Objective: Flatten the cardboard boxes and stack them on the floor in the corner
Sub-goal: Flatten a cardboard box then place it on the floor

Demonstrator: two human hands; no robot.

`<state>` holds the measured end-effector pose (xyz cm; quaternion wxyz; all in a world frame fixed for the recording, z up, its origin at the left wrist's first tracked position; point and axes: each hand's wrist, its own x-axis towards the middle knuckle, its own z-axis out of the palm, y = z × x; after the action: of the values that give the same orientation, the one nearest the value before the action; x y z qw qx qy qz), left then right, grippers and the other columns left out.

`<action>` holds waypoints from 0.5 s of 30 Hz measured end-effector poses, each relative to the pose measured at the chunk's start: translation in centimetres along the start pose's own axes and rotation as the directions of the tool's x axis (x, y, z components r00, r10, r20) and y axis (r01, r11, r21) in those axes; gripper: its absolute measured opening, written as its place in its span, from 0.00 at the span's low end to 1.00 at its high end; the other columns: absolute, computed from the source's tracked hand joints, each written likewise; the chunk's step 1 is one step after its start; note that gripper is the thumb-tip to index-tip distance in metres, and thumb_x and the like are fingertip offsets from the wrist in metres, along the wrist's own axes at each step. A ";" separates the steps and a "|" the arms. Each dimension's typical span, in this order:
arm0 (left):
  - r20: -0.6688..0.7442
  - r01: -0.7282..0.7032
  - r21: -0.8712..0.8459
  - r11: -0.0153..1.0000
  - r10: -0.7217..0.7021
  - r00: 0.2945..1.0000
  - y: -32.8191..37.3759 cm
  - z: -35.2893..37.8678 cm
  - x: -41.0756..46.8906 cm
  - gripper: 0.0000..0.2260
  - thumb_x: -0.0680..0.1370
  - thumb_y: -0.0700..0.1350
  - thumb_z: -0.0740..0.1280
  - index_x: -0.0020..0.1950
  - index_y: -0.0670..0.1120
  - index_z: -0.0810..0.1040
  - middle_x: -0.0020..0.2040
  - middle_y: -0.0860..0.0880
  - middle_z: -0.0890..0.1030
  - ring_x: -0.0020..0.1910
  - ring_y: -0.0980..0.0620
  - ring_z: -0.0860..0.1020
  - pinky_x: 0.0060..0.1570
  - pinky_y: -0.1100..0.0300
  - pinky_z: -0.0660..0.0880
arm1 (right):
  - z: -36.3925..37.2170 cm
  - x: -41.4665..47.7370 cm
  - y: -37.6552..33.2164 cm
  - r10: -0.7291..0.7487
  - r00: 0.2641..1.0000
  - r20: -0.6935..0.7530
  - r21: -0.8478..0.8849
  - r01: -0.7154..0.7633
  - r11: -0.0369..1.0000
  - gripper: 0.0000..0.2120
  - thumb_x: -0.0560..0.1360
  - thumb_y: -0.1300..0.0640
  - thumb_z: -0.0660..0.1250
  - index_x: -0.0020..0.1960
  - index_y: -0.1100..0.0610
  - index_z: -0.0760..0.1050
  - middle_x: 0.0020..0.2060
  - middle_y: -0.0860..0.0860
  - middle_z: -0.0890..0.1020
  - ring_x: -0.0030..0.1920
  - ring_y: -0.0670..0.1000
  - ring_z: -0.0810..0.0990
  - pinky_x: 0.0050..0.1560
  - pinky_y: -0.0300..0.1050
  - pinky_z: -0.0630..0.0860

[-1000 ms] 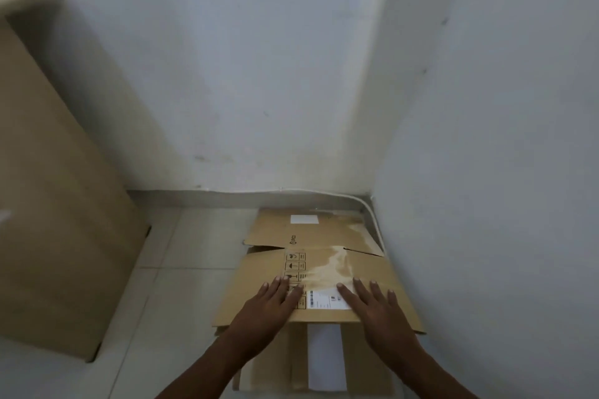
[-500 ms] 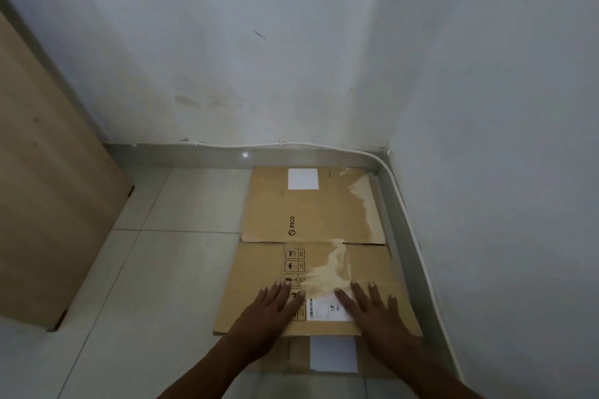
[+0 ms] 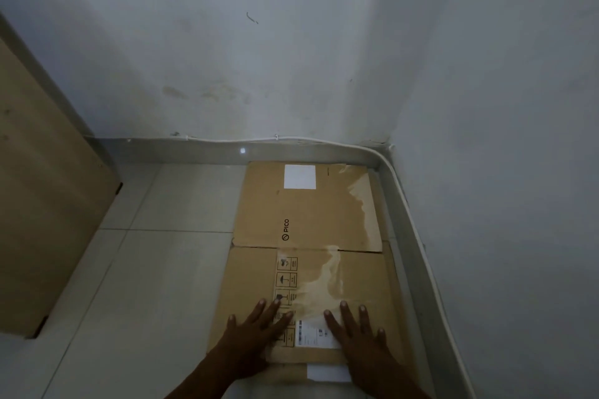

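Flattened cardboard box [image 3: 308, 272] lies on the tiled floor [image 3: 155, 269] in the corner, brown corrugated board, matte, rectangular, with a seam across the middle where the far flap meets the main panel. Far flap carries a blank white label [image 3: 299, 176] and a black PICO logo [image 3: 285, 229]; the near panel has a column of black handling symbols [image 3: 286, 278] and a glossy, wrinkled strip of clear tape residue running diagonally. White shipping label [image 3: 316, 335] with small print sits between the hands. Left hand [image 3: 256, 338] is flat, palm down, fingers spread, pressing the near-left part of the panel over the symbols. Right hand [image 3: 359, 337] is likewise flat and splayed, palm down on the near-right part, just right of the shipping label. Neither hand is gripping anything. A second layer of cardboard [image 3: 327, 372] with its own white patch sticks out under the near edge, so it's a stack. Box's right edge runs just beside the grey skirting [image 3: 408, 220] along the right wall; far edge is close to the skirting on the back wall. Thin white cable [image 3: 324, 139] runs along the top of the skirting and bends round the corner. Walls [image 3: 291, 42] are plain, whitish, scuffed and stained low down. Light wooden cabinet panel [image 3: 42, 204] stands at left, well apart from the box, bare tiles between them.
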<state>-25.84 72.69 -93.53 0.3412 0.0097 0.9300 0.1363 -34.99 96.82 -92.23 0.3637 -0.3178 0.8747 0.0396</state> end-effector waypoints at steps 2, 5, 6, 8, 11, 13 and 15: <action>0.024 0.006 0.001 1.000 -0.006 1.000 -0.1 -0.3 -0.1 0.46 0.77 0.53 0.69 0.71 0.65 0.29 0.77 0.54 0.30 0.75 0.46 0.32 0.69 0.25 0.47 | 0.2 0.5 0.2 0.005 0.999 0.039 0.026 -0.006 1.000 0.47 0.78 0.61 0.63 0.76 0.40 0.30 0.76 0.50 0.30 0.75 0.63 0.30 0.72 0.72 0.45; 0.024 0.024 -0.005 1.000 -0.024 0.999 0.4 -0.1 -0.2 0.45 0.78 0.48 0.68 0.77 0.60 0.34 0.78 0.51 0.32 0.77 0.43 0.33 0.69 0.25 0.47 | 0.0 1.0 0.6 0.005 0.998 0.061 0.112 -0.012 0.994 0.45 0.77 0.59 0.62 0.76 0.37 0.32 0.76 0.47 0.30 0.75 0.61 0.29 0.72 0.72 0.44; 0.017 0.025 -0.004 1.000 -0.025 1.000 0.5 -0.1 -0.2 0.45 0.78 0.48 0.68 0.77 0.59 0.34 0.78 0.51 0.31 0.77 0.43 0.33 0.69 0.25 0.47 | -0.1 1.2 0.8 0.007 0.999 0.052 0.150 -0.015 0.989 0.42 0.78 0.58 0.60 0.76 0.36 0.34 0.77 0.46 0.31 0.76 0.60 0.30 0.72 0.72 0.44; 0.016 0.035 -0.002 0.999 -0.035 0.999 0.5 -0.2 -0.2 0.45 0.78 0.48 0.69 0.77 0.60 0.34 0.79 0.51 0.32 0.77 0.43 0.33 0.69 0.25 0.47 | -0.2 1.4 0.7 0.025 0.999 0.025 0.202 -0.029 0.979 0.38 0.78 0.50 0.60 0.77 0.35 0.38 0.76 0.44 0.30 0.76 0.59 0.31 0.72 0.72 0.45; 0.015 0.050 -0.034 0.998 -0.049 0.999 0.5 0.0 0.1 0.47 0.77 0.48 0.70 0.75 0.62 0.33 0.78 0.53 0.31 0.77 0.44 0.34 0.69 0.25 0.46 | -0.2 1.9 0.0 0.075 0.997 0.032 0.266 -0.080 0.961 0.40 0.77 0.44 0.64 0.76 0.34 0.40 0.74 0.44 0.27 0.76 0.59 0.30 0.71 0.72 0.44; 0.009 0.059 -0.029 0.998 -0.059 0.998 0.4 0.3 0.3 0.48 0.77 0.47 0.70 0.70 0.66 0.30 0.76 0.55 0.28 0.77 0.45 0.34 0.68 0.24 0.46 | -0.2 2.4 -0.6 0.103 0.993 0.051 0.274 -0.113 0.955 0.42 0.77 0.49 0.66 0.77 0.35 0.38 0.76 0.47 0.28 0.76 0.60 0.30 0.71 0.73 0.44; 0.026 0.062 -0.022 0.998 -0.062 0.998 0.3 0.2 0.6 0.48 0.76 0.46 0.71 0.69 0.66 0.29 0.77 0.55 0.30 0.77 0.45 0.34 0.67 0.23 0.46 | -0.3 2.9 -1.2 0.131 0.990 0.056 0.276 -0.141 0.951 0.44 0.78 0.53 0.66 0.77 0.36 0.37 0.76 0.49 0.29 0.76 0.62 0.30 0.70 0.74 0.45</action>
<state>-26.20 73.08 -93.99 0.3571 -0.0212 0.9239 0.1359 -36.02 94.26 -93.73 0.4175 -0.2016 0.8844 -0.0535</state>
